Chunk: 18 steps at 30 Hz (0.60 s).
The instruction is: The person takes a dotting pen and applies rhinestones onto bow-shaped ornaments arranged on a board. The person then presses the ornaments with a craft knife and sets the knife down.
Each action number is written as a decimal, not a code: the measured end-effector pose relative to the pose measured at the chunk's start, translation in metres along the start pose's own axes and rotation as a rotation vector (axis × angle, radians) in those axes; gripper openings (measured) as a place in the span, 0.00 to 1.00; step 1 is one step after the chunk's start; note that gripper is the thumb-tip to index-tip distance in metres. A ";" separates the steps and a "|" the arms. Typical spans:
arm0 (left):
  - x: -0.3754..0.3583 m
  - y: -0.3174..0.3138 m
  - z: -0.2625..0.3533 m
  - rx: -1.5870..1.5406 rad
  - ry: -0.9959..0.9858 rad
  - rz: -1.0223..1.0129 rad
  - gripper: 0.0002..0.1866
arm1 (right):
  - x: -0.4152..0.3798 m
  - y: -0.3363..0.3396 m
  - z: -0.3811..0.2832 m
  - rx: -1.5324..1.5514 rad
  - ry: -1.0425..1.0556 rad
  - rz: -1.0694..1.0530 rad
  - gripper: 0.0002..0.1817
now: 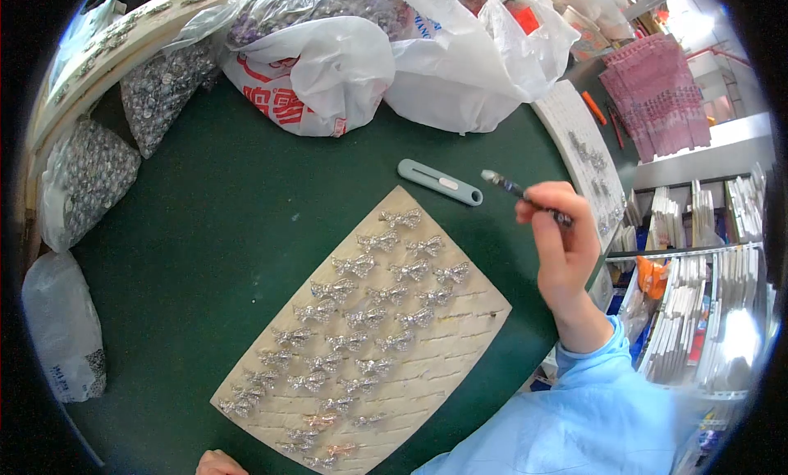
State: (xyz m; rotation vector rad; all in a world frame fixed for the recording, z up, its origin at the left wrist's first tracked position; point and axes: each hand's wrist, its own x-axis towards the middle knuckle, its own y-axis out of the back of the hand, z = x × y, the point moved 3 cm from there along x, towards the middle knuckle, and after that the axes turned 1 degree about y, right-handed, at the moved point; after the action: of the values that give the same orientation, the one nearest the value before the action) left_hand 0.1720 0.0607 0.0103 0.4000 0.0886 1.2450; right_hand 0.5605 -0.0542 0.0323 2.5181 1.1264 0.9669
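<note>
My right hand (568,249) is raised to the right of a pale slotted board (443,344). Its fingers pinch a slim, dark pen-like tool (507,184), whose whitish tip points up and to the left. Rows of silvery bow-shaped jewelry pieces (365,317) stand in the board's slits, and a couple near the lower edge look pinkish. Just left of the tool's tip, a grey-green utility knife (439,182) lies on the green tabletop. At the bottom edge, only a small part of my left hand (220,463) shows near the board's lower corner; its fingers are mostly cut off.
Clear bags of beads (86,180) line the left side, with a white bag (61,323) below. White plastic bags (316,73) crowd the back. Another slotted board (574,130) stands at the right edge, beside pink cloth (657,93) and shelves of packed white sheets (677,311).
</note>
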 end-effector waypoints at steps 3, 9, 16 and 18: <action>0.001 0.000 0.001 0.002 -0.012 -0.005 0.15 | -0.002 0.008 0.006 0.092 -0.145 0.052 0.12; 0.002 -0.002 0.002 -0.019 -0.005 -0.009 0.16 | 0.001 -0.004 -0.002 0.349 -0.306 -0.175 0.12; -0.001 0.000 0.001 -0.001 0.020 0.018 0.16 | 0.015 -0.031 -0.023 0.430 -0.208 -0.507 0.10; -0.001 0.000 -0.001 -0.011 0.017 0.017 0.16 | 0.018 -0.033 -0.021 0.385 -0.084 -0.470 0.05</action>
State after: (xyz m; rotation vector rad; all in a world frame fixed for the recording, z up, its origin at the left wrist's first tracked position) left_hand 0.1719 0.0603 0.0094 0.3812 0.0923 1.2657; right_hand 0.5369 -0.0201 0.0424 2.3440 1.9104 0.5540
